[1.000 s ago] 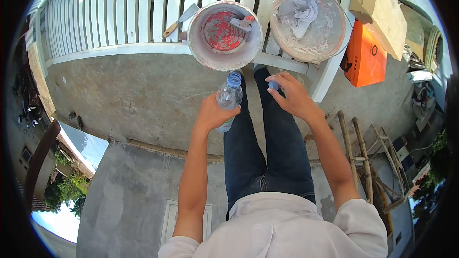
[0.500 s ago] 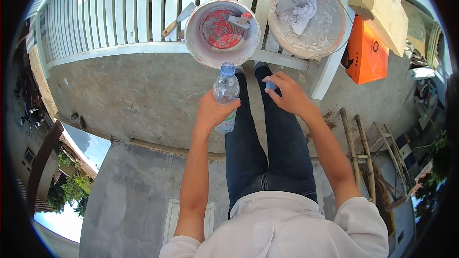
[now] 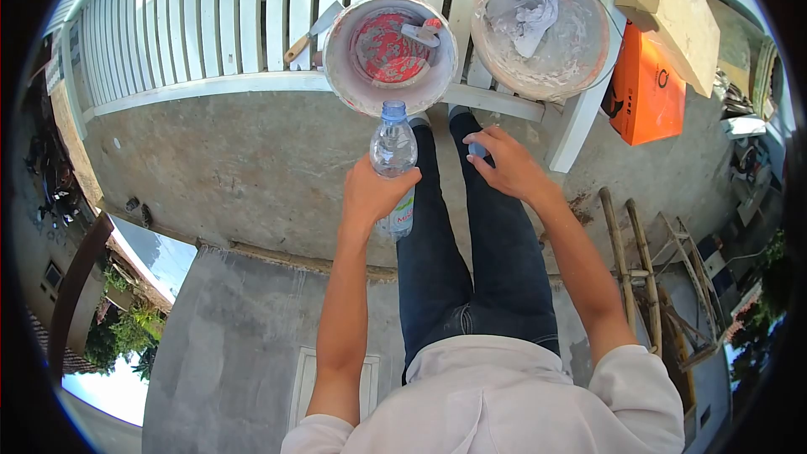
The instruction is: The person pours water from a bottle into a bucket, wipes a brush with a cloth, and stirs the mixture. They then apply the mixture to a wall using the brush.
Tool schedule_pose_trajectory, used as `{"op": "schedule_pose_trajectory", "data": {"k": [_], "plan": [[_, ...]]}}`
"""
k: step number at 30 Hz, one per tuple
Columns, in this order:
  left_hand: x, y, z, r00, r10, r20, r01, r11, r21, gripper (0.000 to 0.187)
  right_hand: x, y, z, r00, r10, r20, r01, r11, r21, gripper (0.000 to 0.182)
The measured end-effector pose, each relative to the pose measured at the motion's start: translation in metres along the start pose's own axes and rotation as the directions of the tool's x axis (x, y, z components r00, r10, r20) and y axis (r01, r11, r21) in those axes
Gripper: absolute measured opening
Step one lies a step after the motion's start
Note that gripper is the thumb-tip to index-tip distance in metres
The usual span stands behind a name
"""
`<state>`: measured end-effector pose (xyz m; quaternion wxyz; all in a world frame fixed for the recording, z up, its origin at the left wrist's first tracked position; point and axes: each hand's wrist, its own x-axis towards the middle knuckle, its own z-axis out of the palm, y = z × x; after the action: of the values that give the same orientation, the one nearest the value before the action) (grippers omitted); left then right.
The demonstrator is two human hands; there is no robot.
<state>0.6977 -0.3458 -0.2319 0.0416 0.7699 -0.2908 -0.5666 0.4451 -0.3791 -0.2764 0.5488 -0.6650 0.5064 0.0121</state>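
Left hand (image 3: pixel 377 195) has its grip wrapped round the body of a clear plastic bottle (image 3: pixel 395 148), thumb across the front, blue neck pointing up the view to the first bucket (image 3: pixel 351 89). Bottle mouth uncovered; label with red and green print partly showing below the fingers. Neck overlaps the bucket's near rim in view; contact can't be told. Right hand (image 3: pixel 503 161) has its grip pinching a small blue cap (image 3: pixel 477 150) between thumb and fingers, held over the right leg of the jeans (image 3: pixel 513 269), apart from the bottle.

First bucket stands at the near edge of the white slatted surface (image 3: pixel 181 25): pale, smeared walls, red bottom with grey residue, a white tool (image 3: pixel 414 33) with a red part inside, lying toward the right side. Second bucket (image 3: pixel 582 46) just right of it, messy whitish inside, crumpled whitish material (image 3: pixel 533 20) in it. Scraper (image 3: pixel 324 18) with wooden handle lies left of the first bucket, blade toward it.

Right of the surface: orange box or bag (image 3: pixel 649 88), exact type unclear, with brown cardboard (image 3: pixel 677 13) above it in view. Lower right, a wooden or bamboo ladder-like frame (image 3: pixel 637 265). Concrete floor (image 3: pixel 210 160) below, stained in places
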Motion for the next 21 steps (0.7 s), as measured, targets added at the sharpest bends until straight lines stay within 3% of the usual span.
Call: {"op": "schedule_pose_trajectory", "data": {"k": [21], "plan": [[0.0025, -0.0018, 0.0005, 1.000, -0.017, -0.021, 0.017, 1.000, -0.002, 0.043, 0.0000, 0.0075, 0.0038, 0.999, 0.022, 0.027, -0.022, 1.000, -0.020, 0.027]]}}
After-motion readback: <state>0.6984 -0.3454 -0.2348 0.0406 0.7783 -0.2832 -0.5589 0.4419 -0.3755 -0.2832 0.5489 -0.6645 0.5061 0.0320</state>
